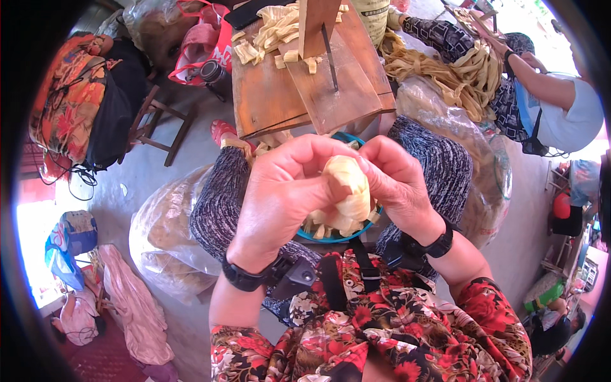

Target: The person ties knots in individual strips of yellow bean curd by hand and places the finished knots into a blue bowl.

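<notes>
Over my lap, my left hand (280, 191) and my right hand (402, 184) pinch a pale yellow bundle of folded, sheet-like strip (350, 191) between them. The left thumb presses its near left side. On the opposite side, the right thumb and fingertips meet at its upper edge. Both hands are closed, and their far fingers are partly hidden. Below them, between my knees, a blue basin (330, 239) holds many similar pale yellow pieces; the hands cover much of it.
Ahead, a wooden table (264, 102) carries a slanting board (344, 105), an upright wood block (316, 28), a thin dark blade-like bar (330, 57) and yellow strips (277, 28). Clear plastic sacks (168, 235) flank my legs. A black flask (215, 77) stands left; another person (554, 95) sits at right.
</notes>
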`<state>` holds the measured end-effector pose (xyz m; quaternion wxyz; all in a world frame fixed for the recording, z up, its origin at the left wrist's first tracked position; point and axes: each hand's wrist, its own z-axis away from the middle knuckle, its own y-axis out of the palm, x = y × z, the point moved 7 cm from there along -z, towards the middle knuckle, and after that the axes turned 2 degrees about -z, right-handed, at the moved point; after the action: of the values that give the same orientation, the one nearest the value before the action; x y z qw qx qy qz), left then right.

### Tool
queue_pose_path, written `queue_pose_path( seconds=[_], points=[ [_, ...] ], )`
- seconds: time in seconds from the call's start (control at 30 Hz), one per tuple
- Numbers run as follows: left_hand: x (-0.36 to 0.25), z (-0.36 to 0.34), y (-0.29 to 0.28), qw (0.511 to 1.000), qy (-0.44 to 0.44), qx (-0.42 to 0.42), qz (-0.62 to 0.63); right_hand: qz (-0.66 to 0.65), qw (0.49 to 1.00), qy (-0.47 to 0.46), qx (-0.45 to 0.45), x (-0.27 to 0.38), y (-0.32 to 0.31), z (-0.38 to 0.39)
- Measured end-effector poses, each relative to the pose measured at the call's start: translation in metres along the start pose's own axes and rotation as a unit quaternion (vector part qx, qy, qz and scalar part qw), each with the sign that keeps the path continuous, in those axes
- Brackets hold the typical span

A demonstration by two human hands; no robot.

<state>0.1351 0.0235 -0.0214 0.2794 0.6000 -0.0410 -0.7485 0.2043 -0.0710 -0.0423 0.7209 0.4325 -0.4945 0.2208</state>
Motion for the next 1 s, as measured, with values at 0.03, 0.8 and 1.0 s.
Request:
queue_pose_path(
  seconds=[0.03,0.8,1.0],
  points=[
    [0.002,-0.001,-0.006,0.999,0.015,-0.024,-0.022,0.042,0.997,-0.048,-0.044,0.005,-0.006,0.0],
    [0.035,-0.002,-0.003,0.982,-0.164,0.016,-0.093,0.217,0.975,0.044,0.005,0.025,-0.017,0.01],
    [0.006,0.009,-0.04,0.988,-0.001,-0.031,-0.153,0.099,0.993,0.048,0.033,0.028,-0.021,0.02]
  ],
)
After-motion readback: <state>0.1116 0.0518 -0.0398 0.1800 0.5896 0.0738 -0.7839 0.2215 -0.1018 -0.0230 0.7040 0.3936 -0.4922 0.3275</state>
